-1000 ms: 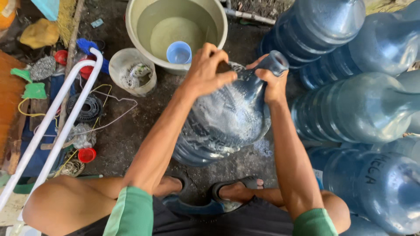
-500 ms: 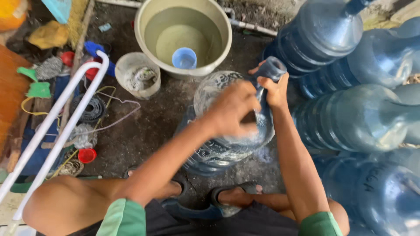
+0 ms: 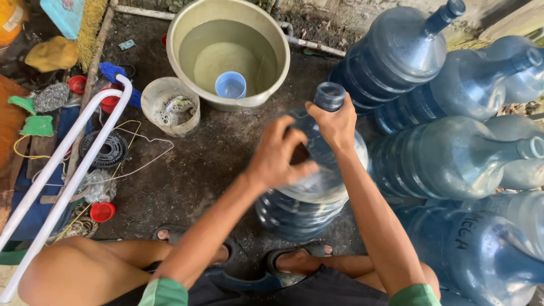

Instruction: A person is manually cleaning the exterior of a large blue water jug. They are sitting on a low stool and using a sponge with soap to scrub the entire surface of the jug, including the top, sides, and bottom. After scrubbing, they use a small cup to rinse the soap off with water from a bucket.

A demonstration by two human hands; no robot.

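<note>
Wet concrete floor lies under your jug, which tilts neck-up away from you; your right hand wraps closed around its neck, your left hand presses loosely curled on the shoulder just below

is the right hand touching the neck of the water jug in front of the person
Touching. The head view shows the right hand wrapped around the water jug just below its mouth, with no gap visible.

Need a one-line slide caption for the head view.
Squatting person's right hand grips a big blue water jug by its neck, left hand on its shoulder, beside a water-filled basin.
</note>
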